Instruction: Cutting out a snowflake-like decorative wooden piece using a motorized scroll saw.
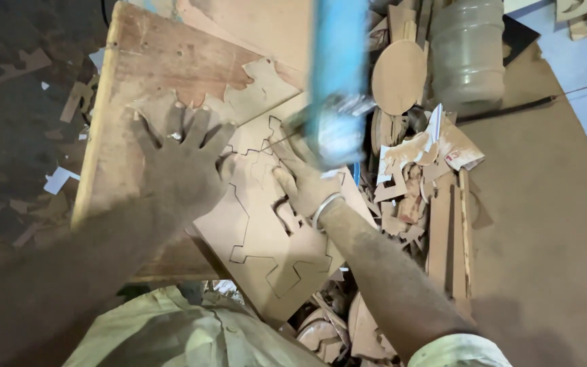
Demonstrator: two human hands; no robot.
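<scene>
A thin brown fibreboard sheet (266, 238) with jagged outlines drawn on it lies across a wooden workbench (113, 143). My left hand (181, 160), dusty, presses flat on the sheet's upper left part with fingers spread. My right hand (304, 183) grips the handle of a blue power saw (338, 81), whose body is blurred. The saw stands over the sheet's upper right edge, beside a cut that follows the drawn line. A bangle circles my right wrist.
Offcuts and cut shapes (409, 177) pile up right of the bench, with a round disc (399, 76) and a large plastic bottle (467, 51) behind. Upright board strips (450, 238) stand right. A dark cable (511, 107) crosses the floor. Scraps litter the left floor (22, 136).
</scene>
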